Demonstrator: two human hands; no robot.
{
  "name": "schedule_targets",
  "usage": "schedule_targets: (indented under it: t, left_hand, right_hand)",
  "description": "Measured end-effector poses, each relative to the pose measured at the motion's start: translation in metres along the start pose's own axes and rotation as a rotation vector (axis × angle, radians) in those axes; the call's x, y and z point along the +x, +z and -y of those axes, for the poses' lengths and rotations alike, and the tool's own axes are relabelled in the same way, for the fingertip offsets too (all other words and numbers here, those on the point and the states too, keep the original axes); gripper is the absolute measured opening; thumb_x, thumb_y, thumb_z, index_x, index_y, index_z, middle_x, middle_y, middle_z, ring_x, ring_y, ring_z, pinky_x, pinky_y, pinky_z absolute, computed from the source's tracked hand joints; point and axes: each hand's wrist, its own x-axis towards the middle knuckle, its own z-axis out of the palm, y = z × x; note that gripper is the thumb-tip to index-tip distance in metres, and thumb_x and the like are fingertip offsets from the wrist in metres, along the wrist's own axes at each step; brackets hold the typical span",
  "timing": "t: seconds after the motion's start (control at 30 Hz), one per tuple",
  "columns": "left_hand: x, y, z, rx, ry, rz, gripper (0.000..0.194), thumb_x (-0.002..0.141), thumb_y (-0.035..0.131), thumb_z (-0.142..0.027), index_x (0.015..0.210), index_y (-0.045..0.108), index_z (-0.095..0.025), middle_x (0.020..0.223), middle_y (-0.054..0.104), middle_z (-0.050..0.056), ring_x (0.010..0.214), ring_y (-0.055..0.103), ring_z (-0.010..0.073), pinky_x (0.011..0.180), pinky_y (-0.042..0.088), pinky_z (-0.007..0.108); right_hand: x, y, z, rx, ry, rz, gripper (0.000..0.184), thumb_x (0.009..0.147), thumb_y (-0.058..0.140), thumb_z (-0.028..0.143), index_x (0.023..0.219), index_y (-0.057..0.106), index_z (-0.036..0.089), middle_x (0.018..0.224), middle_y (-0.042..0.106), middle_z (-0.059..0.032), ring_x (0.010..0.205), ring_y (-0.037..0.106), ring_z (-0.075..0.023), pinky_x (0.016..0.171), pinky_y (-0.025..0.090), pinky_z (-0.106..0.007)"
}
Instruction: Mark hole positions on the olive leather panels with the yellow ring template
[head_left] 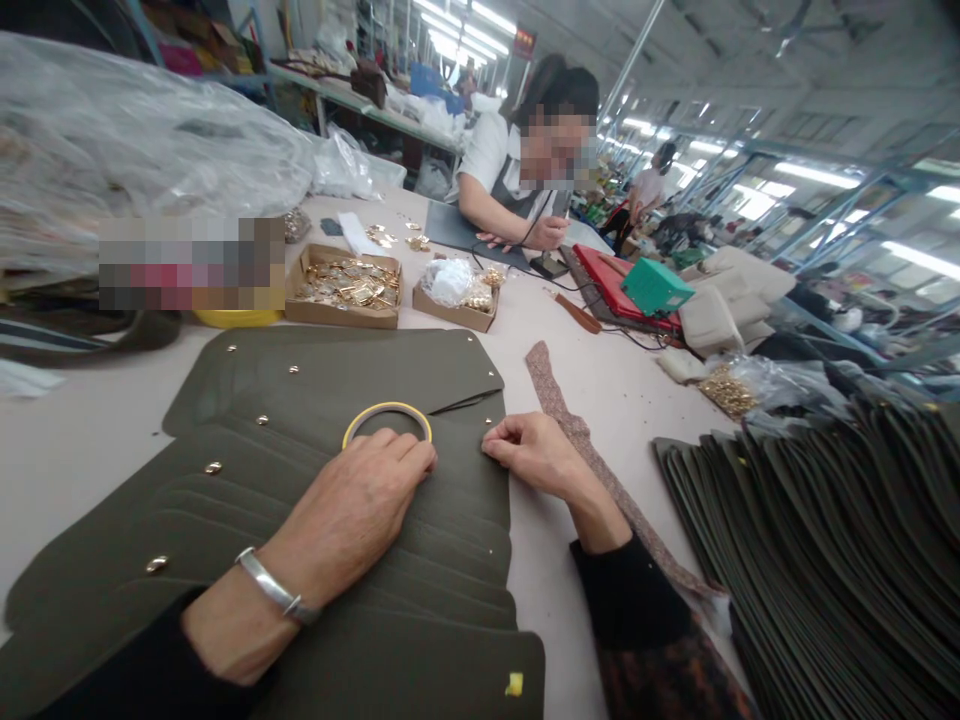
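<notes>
Dark olive panels (pixel 352 365) with rounded corners lie overlapped in a stack before me, small gold metal studs along their left side. My left hand (pixel 367 500), a silver bracelet at its wrist, rests over them with its fingers closed on a thin roll of yellow-edged tape (pixel 388 407). Beside the roll, a thin dark pointed tool (pixel 465 402) lies on the panels; its exact kind is unclear. My right hand (pixel 536 450) pinches at the panels' right edge, close to a small stud; whatever its fingertips hold is hidden. A yellow tab (pixel 514 684) marks the nearest panel.
Cardboard boxes of gold metal parts (pixel 345 290) and wrapped pieces (pixel 456 285) stand beyond the panels. A brown fabric strip (pixel 559 395) lies right of my hand. Many dark panels (pixel 832 520) stand stacked at right. A co-worker (pixel 510 170) leans over the table's far side.
</notes>
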Motion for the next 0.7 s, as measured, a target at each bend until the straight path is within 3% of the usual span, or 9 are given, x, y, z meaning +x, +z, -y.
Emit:
schedule_targets:
  t: [0.13,0.23,0.33,0.53,0.7]
  left_hand:
    - [0.001,-0.001,0.000,-0.003,0.019,-0.011,0.017,0.092,0.041,-0.013,0.088,0.057,-0.019,0.085,0.058,0.005,0.081,0.051,0.0223,0.077,0.043,0.039]
    - [0.000,-0.002,0.000,-0.021,0.038,-0.016,0.019,0.093,0.040,-0.015,0.090,0.058,-0.018,0.086,0.059,0.006,0.082,0.051,0.0228,0.077,0.044,0.040]
    - [-0.001,-0.002,0.002,-0.045,0.070,-0.026,0.020,0.094,0.039,-0.016,0.089,0.058,-0.018,0.085,0.060,0.006,0.080,0.051,0.0221,0.076,0.044,0.039]
    - [-0.002,-0.001,0.007,-0.108,0.133,-0.059,0.021,0.097,0.036,-0.023,0.090,0.056,-0.020,0.088,0.059,0.005,0.082,0.049,0.0207,0.075,0.041,0.036]
    - [-0.001,0.001,0.008,-0.105,0.107,-0.029,0.021,0.097,0.035,-0.023,0.089,0.054,-0.020,0.084,0.058,0.004,0.079,0.048,0.0206,0.069,0.040,0.035]
  right_hand:
    - [-0.001,0.002,0.007,-0.129,-0.061,-0.046,0.011,0.077,0.062,0.019,0.072,0.072,0.018,0.064,0.068,-0.0007,0.061,0.059,-0.0137,0.059,0.040,-0.024]
    - [-0.002,0.004,0.008,-0.176,-0.059,-0.064,0.010,0.078,0.065,0.020,0.086,0.071,0.021,0.063,0.067,0.0006,0.061,0.060,-0.0148,0.060,0.040,-0.025]
    - [-0.001,0.003,0.004,-0.189,-0.034,-0.120,0.024,0.077,0.071,0.028,0.100,0.067,0.020,0.062,0.066,0.0010,0.062,0.060,-0.0161,0.061,0.040,-0.026]
    - [-0.001,-0.010,-0.008,0.025,-0.013,-0.120,0.020,0.084,0.060,0.033,0.078,0.068,0.016,0.060,0.064,0.0010,0.055,0.056,-0.0113,0.054,0.039,-0.022]
    - [-0.007,-0.014,-0.003,-0.058,-0.225,-0.068,0.013,0.080,0.060,0.017,0.080,0.073,0.018,0.068,0.069,0.0007,0.059,0.058,-0.0109,0.059,0.041,-0.022]
